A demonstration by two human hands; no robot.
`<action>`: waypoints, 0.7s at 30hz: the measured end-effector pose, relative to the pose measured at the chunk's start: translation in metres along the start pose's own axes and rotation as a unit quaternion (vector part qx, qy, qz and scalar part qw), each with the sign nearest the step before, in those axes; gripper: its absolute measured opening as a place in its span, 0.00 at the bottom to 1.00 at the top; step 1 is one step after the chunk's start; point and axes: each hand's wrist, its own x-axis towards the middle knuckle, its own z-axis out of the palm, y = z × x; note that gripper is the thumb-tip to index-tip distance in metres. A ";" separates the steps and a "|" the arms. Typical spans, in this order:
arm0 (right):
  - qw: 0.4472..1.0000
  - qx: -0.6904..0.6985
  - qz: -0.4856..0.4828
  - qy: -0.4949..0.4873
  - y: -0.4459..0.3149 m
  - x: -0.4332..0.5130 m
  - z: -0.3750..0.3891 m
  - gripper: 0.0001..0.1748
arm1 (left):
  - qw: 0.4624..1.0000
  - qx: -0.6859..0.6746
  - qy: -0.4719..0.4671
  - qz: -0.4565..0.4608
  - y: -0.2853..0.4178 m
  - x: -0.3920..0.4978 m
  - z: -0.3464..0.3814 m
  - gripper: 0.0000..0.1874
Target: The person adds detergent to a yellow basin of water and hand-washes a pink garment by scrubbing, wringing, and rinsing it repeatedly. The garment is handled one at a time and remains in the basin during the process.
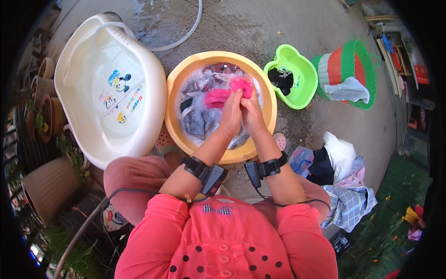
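Observation:
Both my hands are together over a yellow plastic basin point(268, 118) of soapy water and wet clothes. A bright pink cloth point(216, 98) is bunched between them, its left part hanging down to the suds. My left hand point(232, 111) grips it from the left side. Pressed close beside it, my right hand point(251, 111) grips the same cloth from the right; some fingers are hidden behind the cloth. Below them in the basin lies a soaked grey garment point(195, 122), with dark and reddish clothes point(205, 82) farther back under foam.
On the left stands a white baby bathtub point(115, 136) holding water and a clear hose point(188, 36). To the right are a green basin point(303, 92) with a black cloth point(281, 82), a striped woven basket point(341, 66) and a clothes pile point(348, 205). Plant pots point(52, 115) line the left.

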 end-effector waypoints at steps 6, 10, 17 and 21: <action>0.930 -0.357 -0.042 0.073 0.017 -0.012 -0.031 0.18 | 0.888 -0.406 -0.028 -0.213 0.003 -0.065 -0.008 0.32; 0.929 -0.355 -0.024 0.104 0.045 -0.046 -0.032 0.10 | 0.898 -0.268 0.077 -0.340 -0.030 -0.093 -0.018 0.34; 0.844 -0.478 -0.239 -0.046 0.018 -0.136 0.017 0.07 | 0.818 -0.519 0.015 -0.245 -0.051 -0.045 -0.035 0.25; 0.803 -0.574 -0.128 0.093 -0.006 -0.064 0.025 0.11 | 0.860 -0.446 0.170 -0.179 -0.040 -0.049 -0.005 0.09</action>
